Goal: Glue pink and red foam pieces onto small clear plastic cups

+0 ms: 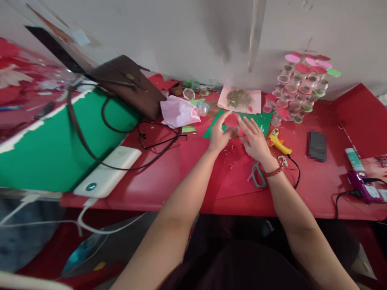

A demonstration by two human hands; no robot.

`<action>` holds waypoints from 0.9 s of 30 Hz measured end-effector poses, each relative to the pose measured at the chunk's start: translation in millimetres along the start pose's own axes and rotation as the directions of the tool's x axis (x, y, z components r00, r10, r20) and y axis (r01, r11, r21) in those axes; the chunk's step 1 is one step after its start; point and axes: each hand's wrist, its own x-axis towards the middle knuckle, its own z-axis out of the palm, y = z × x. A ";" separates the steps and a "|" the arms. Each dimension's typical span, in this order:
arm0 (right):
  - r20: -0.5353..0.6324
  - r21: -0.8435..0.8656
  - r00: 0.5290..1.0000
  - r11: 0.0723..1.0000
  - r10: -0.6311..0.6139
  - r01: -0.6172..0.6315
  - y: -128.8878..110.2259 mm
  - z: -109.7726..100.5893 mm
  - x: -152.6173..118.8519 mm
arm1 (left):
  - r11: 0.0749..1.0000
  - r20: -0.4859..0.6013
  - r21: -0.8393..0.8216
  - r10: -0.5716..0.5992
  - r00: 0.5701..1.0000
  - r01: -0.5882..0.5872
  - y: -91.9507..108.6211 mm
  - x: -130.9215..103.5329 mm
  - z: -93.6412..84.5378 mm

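My left hand (221, 133) is closed around a small clear cup with a red round top (232, 120), held above the green sheet (266, 119). On the cup's right side, my right hand (252, 137) is open, its fingers stretched out and close to the red top. Whether the right fingertips touch it cannot be made out. Below the hands lie red paper sheets (199, 161) with small scraps. Grey-green scissors (259, 176) rest by my right wrist, and a yellow glue gun (278, 141) lies to the right of that hand.
Stacked clear cups with coloured discs (302, 82) stand at the back right. A dark blurred object (317, 146) and a glue stick (354, 160) lie right. Leftward are a brown bag (130, 84), a pink cloth pouch (179, 111) and a white power bank (109, 171) with cables.
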 end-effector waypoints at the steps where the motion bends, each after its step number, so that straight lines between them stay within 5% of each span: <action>1: -0.012 -0.009 1.000 1.000 0.027 -0.027 -0.8 -0.3 -0.5 | 1.000 -0.014 0.015 0.011 1.000 -0.011 0.6 0.4 -2.0; 5: -0.151 0.020 0.954 0.965 0.261 -0.261 -0.4 -5.4 -1.8 | 0.998 -0.094 0.046 -0.031 0.995 0.036 -1.3 3.6 -11.6; 9: -0.148 0.057 0.891 0.903 0.430 -0.426 -1.4 -14.8 -2.5 | 0.990 -0.052 -0.046 -0.133 0.990 0.131 -7.1 7.8 -15.2; 18: -0.128 0.403 0.935 0.879 0.332 -0.257 -8.7 -19.5 -2.6 | 0.949 0.248 -0.235 -0.149 0.957 0.208 7.9 -3.3 -11.6; 22: -0.233 0.464 0.960 0.886 0.155 -0.030 -4.7 -17.7 -2.0 | 0.914 0.359 -0.350 -0.069 0.931 0.203 13.7 -10.0 -7.0; 27: -0.297 0.440 0.952 0.896 0.079 0.062 1.7 -16.0 -1.8 | 0.869 0.415 -0.418 -0.076 0.907 0.264 15.1 -14.6 -0.8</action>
